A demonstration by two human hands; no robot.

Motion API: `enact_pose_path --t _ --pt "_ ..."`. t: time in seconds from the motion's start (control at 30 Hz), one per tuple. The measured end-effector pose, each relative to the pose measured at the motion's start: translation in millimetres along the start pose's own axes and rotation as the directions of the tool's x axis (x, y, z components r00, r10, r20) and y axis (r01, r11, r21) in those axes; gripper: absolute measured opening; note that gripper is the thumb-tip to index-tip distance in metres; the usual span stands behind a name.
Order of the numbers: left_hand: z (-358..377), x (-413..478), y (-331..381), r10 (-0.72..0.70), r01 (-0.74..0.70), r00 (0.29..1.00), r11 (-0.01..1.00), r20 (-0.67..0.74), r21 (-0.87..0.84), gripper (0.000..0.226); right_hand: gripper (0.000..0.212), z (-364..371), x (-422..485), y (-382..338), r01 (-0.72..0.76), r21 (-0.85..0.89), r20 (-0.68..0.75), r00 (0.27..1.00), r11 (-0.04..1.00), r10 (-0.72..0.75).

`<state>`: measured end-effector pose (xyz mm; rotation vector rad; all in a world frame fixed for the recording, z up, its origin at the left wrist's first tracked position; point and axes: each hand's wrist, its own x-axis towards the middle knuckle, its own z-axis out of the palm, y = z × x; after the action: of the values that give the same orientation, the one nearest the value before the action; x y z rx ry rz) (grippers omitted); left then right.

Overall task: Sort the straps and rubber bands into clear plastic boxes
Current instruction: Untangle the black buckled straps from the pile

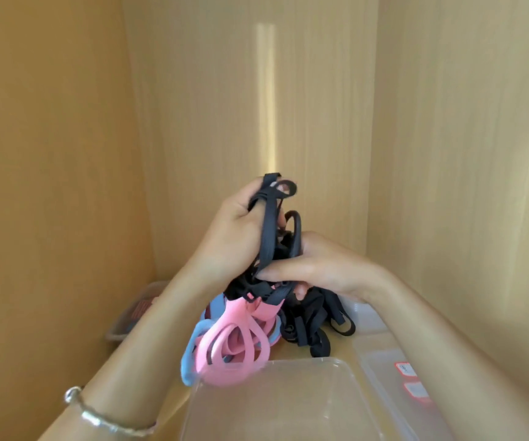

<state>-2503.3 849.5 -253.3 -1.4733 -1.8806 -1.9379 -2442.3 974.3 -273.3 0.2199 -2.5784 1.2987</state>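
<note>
1. Head view, step in hand: the left hand [241, 230] and right hand [317, 265] hold one tangled bundle up above the counter [339, 350]. Nothing looks sorted yet; this reads as pulling the tangle apart.
2. Left fingers [250, 198] are curled round a hank of black straps [269, 230]. Right fingers [292, 272] are clamped on the same hank just beneath.
3. Pink rubber bands [237, 342] and a blue band [193, 351] hang below the fingers, caught in the black straps. More black straps [314, 319] trail onto the counter beneath the right fingers.
4. Next move, as I judge it: free one colour or kind without dragging the rest, then drop it in a box.
5. Containers: the clear box [288, 402] below the fingers looks empty. The pink loops hang at its far rim. A flat labelled piece [393, 370] lies below-right; whether lid or box, I cannot tell. A box [136, 313] lower left holds something reddish, unclear.
</note>
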Motion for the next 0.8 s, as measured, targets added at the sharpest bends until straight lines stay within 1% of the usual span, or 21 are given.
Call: enact_pose_path --t 0.03,0.1,0.17,0.23,0.3,0.33,0.37,0.43,0.5,0.53,0.57,0.6,0.63,0.67,0.7,0.73,0.77,0.8 --pt "-1.2 0.4 -0.7 -0.019 0.019 1.000 0.999 0.002 -0.037 0.024 0.006 -3.2 -1.1 1.6 0.003 0.006 -0.001 1.000 1.000 -0.003" --pt "-4.0 1.0 -3.4 -0.010 0.011 1.000 0.998 0.027 -0.056 0.020 0.005 -10.5 -1.4 6.0 0.028 0.045 -0.070 0.997 0.999 -0.024" --pt "-5.8 1.2 -9.4 0.027 -0.024 0.997 0.999 0.072 -0.046 0.024 0.010 -16.1 0.4 10.3 0.065 0.162 -0.166 0.985 0.985 -0.038" --pt "-8.1 2.9 -20.7 0.021 -0.015 0.993 0.999 0.116 -0.052 0.032 0.010 -19.3 3.0 13.4 0.111 0.328 -0.238 0.971 0.938 -0.032" --pt "-11.7 4.4 -37.3 -0.049 0.058 0.979 0.997 0.198 -0.042 0.049 0.023 -20.8 5.5 16.1 0.163 0.493 -0.290 0.957 0.854 -0.015" --pt "-13.0 4.3 -45.8 -0.073 0.083 0.960 0.996 0.269 -0.025 0.060 0.029 -21.1 5.6 16.4 0.194 0.573 -0.304 0.953 0.796 -0.013" --pt "-13.0 3.7 -52.9 -0.088 0.089 0.936 0.996 0.341 0.014 0.069 0.030 -21.6 5.9 16.1 0.228 0.643 -0.316 0.949 0.731 -0.017" --pt "-8.7 1.0 -62.7 -0.118 0.091 0.903 0.992 0.413 0.086 0.076 0.024 -22.8 5.8 13.8 0.274 0.742 -0.335 0.942 0.612 -0.016" --pt "-1.0 0.9 -70.7 -0.172 0.146 0.902 0.985 0.395 0.096 0.092 0.028 -22.9 4.0 10.9 0.296 0.790 -0.345 0.939 0.538 -0.011" --pt "4.1 0.7 -73.1 -0.185 0.153 0.916 0.981 0.357 0.116 0.099 0.029 -22.5 3.2 9.7 0.298 0.799 -0.345 0.939 0.522 -0.007" --pt "8.8 1.7 -77.0 -0.178 0.128 0.934 0.976 0.311 0.176 0.102 0.029 -21.7 2.7 8.8 0.295 0.802 -0.343 0.939 0.520 -0.005" --pt "12.8 2.3 -80.1 -0.151 0.072 0.949 0.959 0.278 0.274 0.103 0.030 -20.8 2.0 7.4 0.289 0.804 -0.341 0.940 0.520 0.005" --pt "15.4 2.6 -82.4 -0.122 0.004 0.959 0.908 0.255 0.419 0.104 0.032 -20.7 1.9 6.8 0.284 0.810 -0.346 0.938 0.514 0.027" --pt "16.0 2.5 -87.2 -0.098 -0.055 0.966 0.824 0.238 0.565 0.106 0.034 -21.5 1.4 6.2 0.280 0.821 -0.356 0.933 0.498 0.062" --pt "14.9 0.9 -91.4 -0.106 -0.070 0.969 0.748 0.222 0.661 0.107 0.037 -23.0 1.5 6.1 0.279 0.830 -0.366 0.926 0.484 0.094" --pt "12.4 0.1 -98.5 -0.149 -0.037 0.968 0.711 0.201 0.703 0.102 0.040 -24.7 1.1 6.4 0.276 0.832 -0.371 0.922 0.481 0.113" --pt "9.2 0.1 -105.9 -0.196 0.005 0.962 0.705 0.189 0.709 0.086 0.042 -26.1 0.9 6.9 0.268 0.832 -0.367 0.922 0.487 0.120" --pt "5.8 0.0 -112.5 -0.225 0.023 0.955 0.705 0.193 0.709 0.063 0.043 -27.0 0.8 8.1 0.253 0.831 -0.358 0.925 0.496 0.129"
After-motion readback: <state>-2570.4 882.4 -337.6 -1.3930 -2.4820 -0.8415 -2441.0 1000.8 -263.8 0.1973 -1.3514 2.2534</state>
